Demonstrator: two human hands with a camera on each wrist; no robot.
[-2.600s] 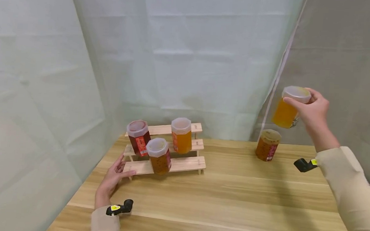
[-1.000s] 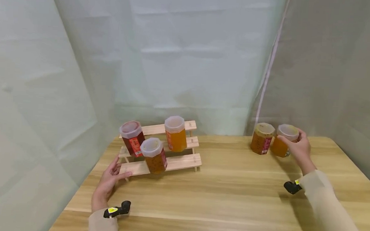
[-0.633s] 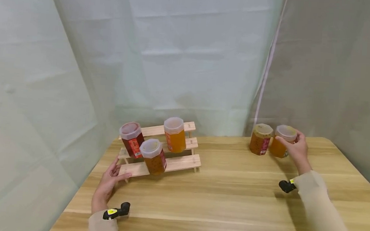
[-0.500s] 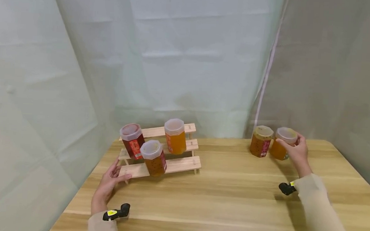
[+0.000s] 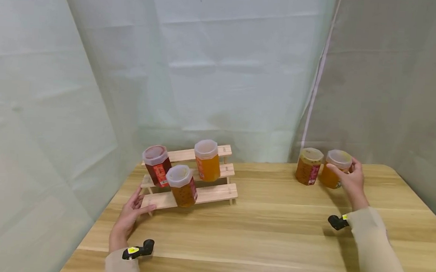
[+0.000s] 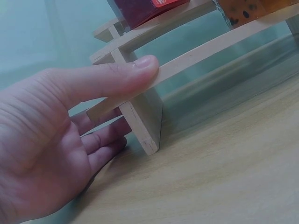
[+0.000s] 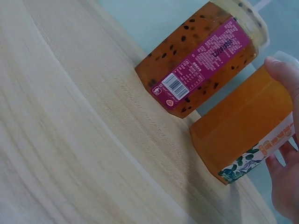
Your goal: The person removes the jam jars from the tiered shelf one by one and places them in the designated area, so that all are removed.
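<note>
My left hand (image 5: 127, 218) grips the left end of a three-step wooden display stand (image 5: 218, 193), thumb on the lowest step and fingers beneath it. On the stand are a dark red jar (image 5: 158, 165), an orange jar (image 5: 207, 160) and a brown seeded jar (image 5: 183, 186) at the front. Over at the back right, my right hand (image 5: 353, 181) holds another orange jar (image 5: 329, 177) near its lid, thumb on one side and fingers on the other. That jar's base meets the table. Just left of it stands a second seeded jar (image 7: 191, 60) with a purple label.
The wooden table (image 5: 264, 238) runs under everything. Pale cloth sheets (image 5: 229, 70) hang behind and at the left, with a greyer cloth (image 5: 386, 88) on the right. Each wrist wears a small black camera (image 5: 138, 249).
My right hand has lowered the orange jar from the air to the table beside the seeded jar. The left hand keeps its grip on the stand. In the last second little has moved.
</note>
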